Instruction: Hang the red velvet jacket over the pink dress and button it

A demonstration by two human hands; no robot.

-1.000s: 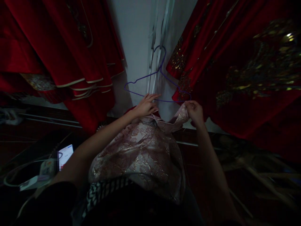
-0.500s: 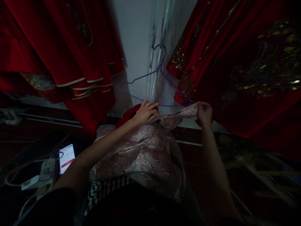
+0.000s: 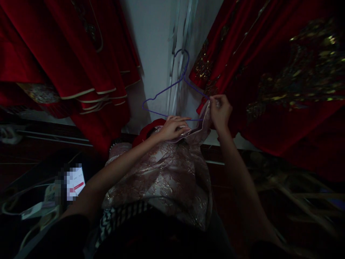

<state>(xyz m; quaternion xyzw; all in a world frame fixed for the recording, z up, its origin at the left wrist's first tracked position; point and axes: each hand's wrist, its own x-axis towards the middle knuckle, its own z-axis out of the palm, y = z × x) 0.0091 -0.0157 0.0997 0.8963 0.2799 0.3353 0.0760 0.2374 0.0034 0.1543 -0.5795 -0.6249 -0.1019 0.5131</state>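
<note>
Head view: right hand (image 3: 221,112), pinched on brocade fabric (image 3: 172,176), has risen to the hanger (image 3: 184,75) beside it, apparently engaging one end; left hand (image 3: 174,128) clasps the fabric.

Dim light leaves the bottom edge nearly black as a smartphone screen (image 3: 79,180) glows, partly pixelated, at lower left; gold sequins (image 3: 325,57) glint at upper right, and shadow dulls the white wall (image 3: 152,39), top center.
</note>
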